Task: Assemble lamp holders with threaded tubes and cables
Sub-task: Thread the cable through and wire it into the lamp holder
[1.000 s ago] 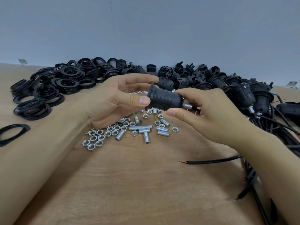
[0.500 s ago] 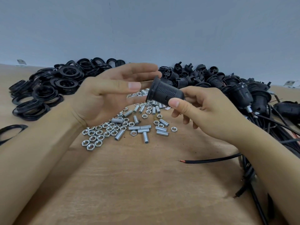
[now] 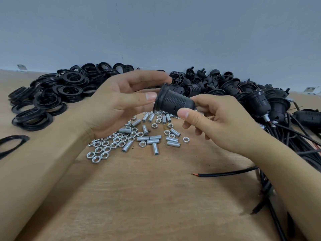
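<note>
Black holder: a ribbed lamp holder [image 3: 175, 101] is held in the air above the tabletop [image 3: 156, 197], flanged mouth turned left, narrow end turned right.
Right hand: the right hand [image 3: 217, 122] grips the holder's narrow end; fingers curled round it, thumb pressed on the underside.
Left hand: the left hand [image 3: 119, 103] is kept at the mouth, fingers straight and loosely spread; the thumb tip is just at the flange, contact cannot be confirmed.
Tube: a glint of metal is seen at the narrow end, behind the right thumb; whether a tube is fully screwed in cannot be told.
Loose hardware: threaded tubes [image 3: 149, 137] and nuts [image 3: 100, 150] are scattered directly below the hands.
Rings: a heap of black rings [image 3: 46, 98] is piled at the far left; none is seen on the held holder.
Done pile: holders with cables [image 3: 260, 101] are stacked at the right, cables trailing toward the near edge.
Cable: one loose cable [image 3: 225, 173] lies on the tabletop with a bared end; the held holder is not seen joined to it.
Progress: judged mid-batch. Many units look finished; many parts are left unused.
Left for this unit: probably cable threading, nut, ring.
</note>
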The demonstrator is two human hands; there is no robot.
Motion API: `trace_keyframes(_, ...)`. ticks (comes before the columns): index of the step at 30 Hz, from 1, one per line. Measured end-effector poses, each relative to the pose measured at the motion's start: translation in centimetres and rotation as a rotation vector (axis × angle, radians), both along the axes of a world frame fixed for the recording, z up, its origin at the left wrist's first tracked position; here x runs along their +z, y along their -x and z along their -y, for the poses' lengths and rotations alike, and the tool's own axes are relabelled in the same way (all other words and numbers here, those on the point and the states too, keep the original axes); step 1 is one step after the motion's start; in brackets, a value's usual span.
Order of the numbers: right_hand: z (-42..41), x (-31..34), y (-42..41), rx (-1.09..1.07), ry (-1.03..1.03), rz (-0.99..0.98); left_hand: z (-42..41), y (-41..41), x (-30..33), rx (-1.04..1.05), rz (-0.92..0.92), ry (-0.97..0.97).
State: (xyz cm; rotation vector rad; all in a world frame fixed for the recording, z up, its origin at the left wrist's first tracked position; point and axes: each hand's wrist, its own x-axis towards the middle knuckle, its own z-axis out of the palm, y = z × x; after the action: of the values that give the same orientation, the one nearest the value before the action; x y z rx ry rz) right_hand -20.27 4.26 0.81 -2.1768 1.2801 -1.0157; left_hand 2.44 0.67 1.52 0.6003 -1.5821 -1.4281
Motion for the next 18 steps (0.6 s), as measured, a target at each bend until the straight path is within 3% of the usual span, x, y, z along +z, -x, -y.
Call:
trace_keyframes(11,-0.09,-0.15,0.02,-0.029,0.054,-0.075,0.03,0.19,0.18,0.075,-0.037,-0.038)
trace_keyframes(18,-0.12,-0.07,-0.01,-0.033,0.058,-0.068,0.09,-0.16,0.32,0.050,-0.163,-0.074)
